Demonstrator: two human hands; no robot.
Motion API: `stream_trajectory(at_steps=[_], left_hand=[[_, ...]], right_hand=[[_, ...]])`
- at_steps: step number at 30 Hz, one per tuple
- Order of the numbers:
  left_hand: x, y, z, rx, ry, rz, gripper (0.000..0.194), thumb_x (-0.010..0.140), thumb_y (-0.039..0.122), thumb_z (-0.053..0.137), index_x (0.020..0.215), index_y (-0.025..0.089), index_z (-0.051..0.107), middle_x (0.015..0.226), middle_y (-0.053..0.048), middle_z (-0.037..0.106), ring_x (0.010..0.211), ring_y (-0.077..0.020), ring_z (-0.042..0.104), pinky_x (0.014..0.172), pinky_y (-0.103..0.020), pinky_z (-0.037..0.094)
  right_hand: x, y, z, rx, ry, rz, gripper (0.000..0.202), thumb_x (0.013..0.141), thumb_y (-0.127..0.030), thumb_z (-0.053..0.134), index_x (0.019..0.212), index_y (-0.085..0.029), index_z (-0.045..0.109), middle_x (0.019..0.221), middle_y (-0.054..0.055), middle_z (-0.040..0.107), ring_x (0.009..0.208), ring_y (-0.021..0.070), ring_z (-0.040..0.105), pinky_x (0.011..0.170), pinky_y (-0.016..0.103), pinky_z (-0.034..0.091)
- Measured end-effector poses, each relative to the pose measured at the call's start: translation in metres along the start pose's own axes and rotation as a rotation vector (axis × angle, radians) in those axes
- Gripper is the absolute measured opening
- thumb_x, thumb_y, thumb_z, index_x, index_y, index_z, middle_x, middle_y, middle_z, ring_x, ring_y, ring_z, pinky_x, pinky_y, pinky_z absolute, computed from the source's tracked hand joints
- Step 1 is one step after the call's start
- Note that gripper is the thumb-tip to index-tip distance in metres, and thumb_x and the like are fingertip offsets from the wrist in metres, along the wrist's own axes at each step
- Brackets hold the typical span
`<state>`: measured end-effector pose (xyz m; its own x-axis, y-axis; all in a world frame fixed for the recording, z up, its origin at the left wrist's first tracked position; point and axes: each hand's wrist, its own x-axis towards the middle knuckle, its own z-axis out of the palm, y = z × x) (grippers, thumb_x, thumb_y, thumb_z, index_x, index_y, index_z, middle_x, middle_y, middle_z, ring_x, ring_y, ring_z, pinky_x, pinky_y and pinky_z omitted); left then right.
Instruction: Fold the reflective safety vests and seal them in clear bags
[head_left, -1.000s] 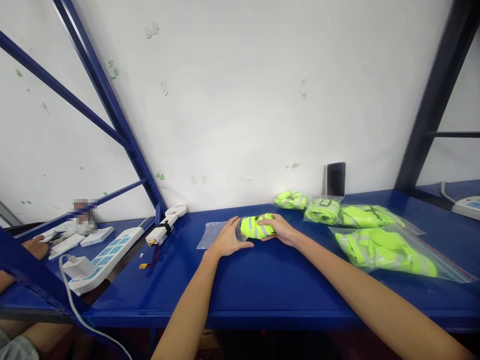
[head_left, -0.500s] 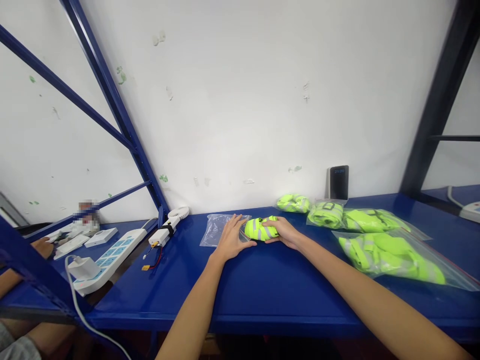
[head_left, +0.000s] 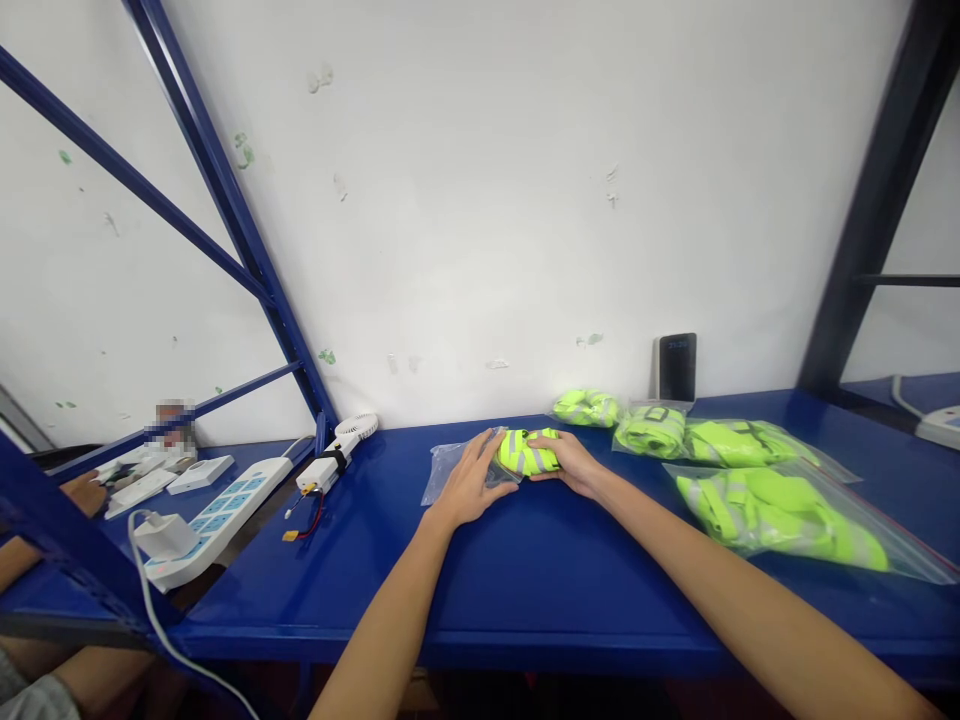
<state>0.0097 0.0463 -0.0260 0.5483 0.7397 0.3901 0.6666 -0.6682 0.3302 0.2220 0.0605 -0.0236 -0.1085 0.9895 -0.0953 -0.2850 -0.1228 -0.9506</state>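
My right hand (head_left: 574,465) grips a rolled, fluorescent yellow-green reflective vest (head_left: 527,453) with silver stripes, fingers and thumb wrapped round its right end. My left hand (head_left: 472,485) is at a clear plastic bag (head_left: 442,470) lying on the blue table. Its fingers reach forward over the bag's right end and its thumb points toward the vest. The vest's left end sits against the bag's mouth, between my two hands. How far the vest lies inside the bag is hard to see behind my left fingers.
Several bagged yellow-green vests (head_left: 780,510) lie on the right of the table (head_left: 525,590). A phone (head_left: 676,367) leans on the wall. To the left are a small white fan (head_left: 356,428), a wired white device (head_left: 324,470) and a power strip (head_left: 232,515). Another person's hand (head_left: 84,495) is at far left.
My left hand and the plastic bag have shifted slightly right, toward the vest. The vest has turned a little in my right hand, which stays nearly in place.
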Motion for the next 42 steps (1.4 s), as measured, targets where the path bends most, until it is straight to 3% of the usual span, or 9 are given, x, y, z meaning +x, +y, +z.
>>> stream_trajectory(at_steps=[5,12,17,23,28,32,34,37,42], left_hand=[[0.001,-0.006,0.002,0.016,0.045,-0.082,0.098,0.075,0.068,0.058,0.151,0.027,0.010,0.159,-0.009,0.013,0.146,-0.0286,0.015,0.116,-0.046,0.024],[0.000,-0.003,0.002,0.087,0.005,-0.044,0.088,0.081,0.066,0.052,0.150,0.028,0.013,0.159,-0.010,0.014,0.146,-0.0286,0.015,0.116,-0.048,0.022],[0.002,0.005,0.003,0.121,0.022,-0.020,0.071,0.087,0.061,0.044,0.148,0.032,0.022,0.157,-0.008,0.022,0.145,-0.0273,0.017,0.116,-0.049,0.020],[0.004,0.007,0.003,0.181,0.016,-0.024,0.092,0.073,0.069,0.058,0.149,0.036,0.016,0.159,-0.008,0.014,0.146,-0.0340,0.007,0.115,-0.059,0.010],[0.005,0.009,0.002,0.203,0.048,0.006,0.093,0.073,0.068,0.061,0.148,0.036,0.018,0.153,-0.008,0.031,0.142,-0.0317,0.023,0.116,-0.057,0.008],[0.010,0.015,0.005,0.202,0.113,-0.007,0.101,0.066,0.072,0.063,0.147,0.028,0.021,0.151,-0.011,0.034,0.142,-0.0329,0.023,0.116,-0.056,0.007],[0.013,0.021,0.009,0.188,0.118,0.003,0.095,0.068,0.070,0.064,0.143,0.026,0.028,0.151,-0.011,0.033,0.142,-0.0322,0.022,0.116,-0.055,0.009],[0.015,0.028,0.013,0.141,0.098,0.024,0.080,0.071,0.063,0.066,0.137,0.027,0.037,0.142,-0.008,0.045,0.137,-0.0299,0.034,0.116,-0.051,0.018],[0.011,0.027,0.003,0.067,0.108,-0.003,0.069,0.074,0.061,0.063,0.131,0.027,0.044,0.127,-0.006,0.057,0.120,-0.0278,0.051,0.105,-0.044,0.036]], right_hand=[[-0.003,-0.002,0.001,-0.011,-0.050,-0.015,0.036,0.067,-0.025,0.074,0.099,-0.016,0.061,0.083,0.006,0.070,0.073,0.0229,0.068,0.052,0.036,0.061],[-0.001,0.000,-0.002,-0.064,-0.044,-0.055,0.041,0.066,-0.026,0.074,0.104,-0.018,0.062,0.084,0.006,0.071,0.069,0.0227,0.068,0.050,0.035,0.059],[0.000,0.001,-0.004,-0.156,-0.027,-0.095,0.045,0.064,-0.026,0.074,0.107,-0.019,0.062,0.086,0.006,0.071,0.068,0.0225,0.068,0.050,0.034,0.059],[0.000,0.005,-0.001,-0.199,-0.052,-0.139,0.046,0.065,-0.029,0.073,0.108,-0.020,0.060,0.084,0.004,0.069,0.067,0.0214,0.066,0.051,0.033,0.056],[-0.005,0.004,0.005,-0.384,-0.026,-0.340,0.033,0.068,-0.032,0.070,0.096,-0.018,0.063,0.084,0.001,0.066,0.078,0.0180,0.061,0.068,0.028,0.050],[-0.005,0.010,0.013,-0.454,0.086,-0.420,0.036,0.067,-0.039,0.070,0.095,-0.020,0.056,0.079,-0.002,0.061,0.074,0.0172,0.057,0.067,0.027,0.046],[-0.003,0.017,0.016,-0.449,0.172,-0.420,0.035,0.068,-0.040,0.069,0.093,-0.021,0.053,0.074,-0.002,0.060,0.070,0.0174,0.056,0.064,0.028,0.046],[-0.004,0.026,0.019,-0.479,0.230,-0.375,0.029,0.070,-0.038,0.065,0.090,-0.023,0.052,0.069,-0.001,0.062,0.064,0.0180,0.058,0.060,0.028,0.044],[-0.011,0.019,0.021,-0.477,0.115,-0.408,0.023,0.077,-0.043,0.058,0.078,-0.020,0.060,0.081,0.003,0.069,0.076,0.0193,0.064,0.069,0.028,0.048]])
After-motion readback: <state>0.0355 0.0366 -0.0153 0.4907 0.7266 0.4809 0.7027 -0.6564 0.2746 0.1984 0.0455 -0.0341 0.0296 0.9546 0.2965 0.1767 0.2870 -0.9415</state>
